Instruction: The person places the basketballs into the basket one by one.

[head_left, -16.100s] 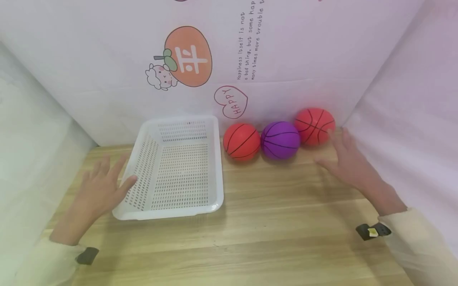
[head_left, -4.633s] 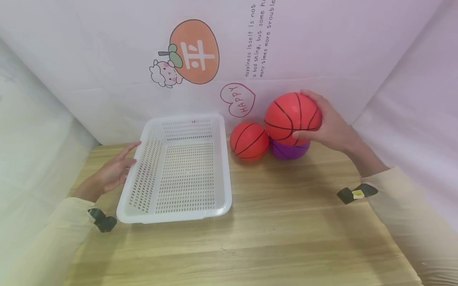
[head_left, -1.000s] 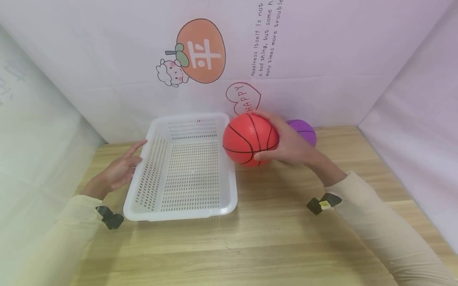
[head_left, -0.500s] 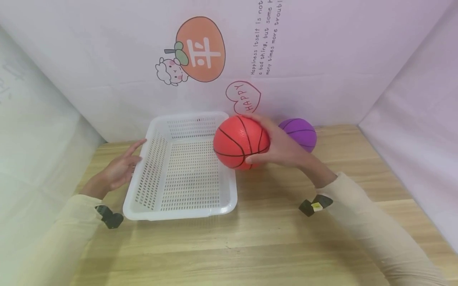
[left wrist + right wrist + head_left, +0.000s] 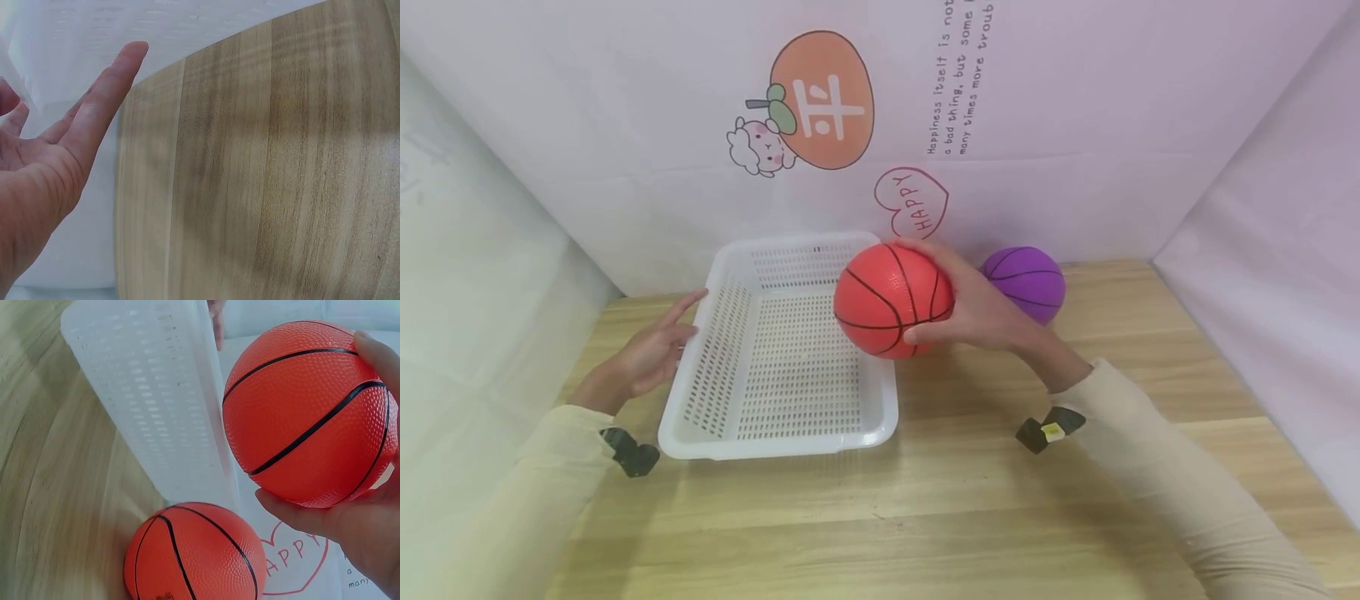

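Gripping red ball [image 5: 883,296] over basket rim [image 5: 887,408], right fingers [image 5: 380,359] curved, left fingers [image 5: 100,112] outstretched

The held ball [image 5: 891,300] hides part of the basket [image 5: 775,448] at its right rim. Beside the basket, a second ball [image 5: 194,556], largely hidden in the head view, is cut off below in the right wrist view.

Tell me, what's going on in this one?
Someone's right hand holds a red ball up over the right edge of a white basket, and has not let go of it. The left hand is at the basket's opposite edge, index finger reaching along it. A purple ball sits on the wooden table to the right, and a second red ball, plain only in the right wrist view, sits beside the basket.
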A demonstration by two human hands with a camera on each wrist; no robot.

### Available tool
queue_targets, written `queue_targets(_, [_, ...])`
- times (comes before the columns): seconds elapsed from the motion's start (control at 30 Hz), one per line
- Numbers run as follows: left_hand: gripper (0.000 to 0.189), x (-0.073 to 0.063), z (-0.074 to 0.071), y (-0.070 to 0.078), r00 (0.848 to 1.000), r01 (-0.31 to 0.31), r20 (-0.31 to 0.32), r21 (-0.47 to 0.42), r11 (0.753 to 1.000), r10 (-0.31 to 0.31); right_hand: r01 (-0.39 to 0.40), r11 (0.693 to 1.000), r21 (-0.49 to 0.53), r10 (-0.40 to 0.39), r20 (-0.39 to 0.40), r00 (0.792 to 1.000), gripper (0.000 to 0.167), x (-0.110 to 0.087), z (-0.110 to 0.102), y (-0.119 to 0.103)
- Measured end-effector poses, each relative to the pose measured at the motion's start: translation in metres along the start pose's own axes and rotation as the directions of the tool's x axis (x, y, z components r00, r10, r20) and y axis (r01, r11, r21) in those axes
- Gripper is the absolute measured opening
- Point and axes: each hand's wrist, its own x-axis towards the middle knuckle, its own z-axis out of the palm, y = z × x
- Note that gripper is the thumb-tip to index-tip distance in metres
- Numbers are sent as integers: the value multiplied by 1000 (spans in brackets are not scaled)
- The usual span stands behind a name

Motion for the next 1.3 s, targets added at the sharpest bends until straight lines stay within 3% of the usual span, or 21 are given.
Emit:
queue_targets(0.5, [62,2,-1,1,1000,-6,-2,6,1000,6,64,998,-27,-63,18,998,101,10,17,-2])
queue_targets(0.83, [63,3,-2,0,1000,-6,10,-5,1000,6,59,998,-11,-59,45,997,102,14,29,-3])
queue_targets(1.03, [63,3,-2,-1,1000,-11,13,-22,1000,12,106,994,16,-107,84,991,102,19,37,-2])
queue_targets(1.3, [62,3,-3,-1,1000,-2,9,-10,1000,2,88,995,50,-94,136,986,98,26,47,-4])
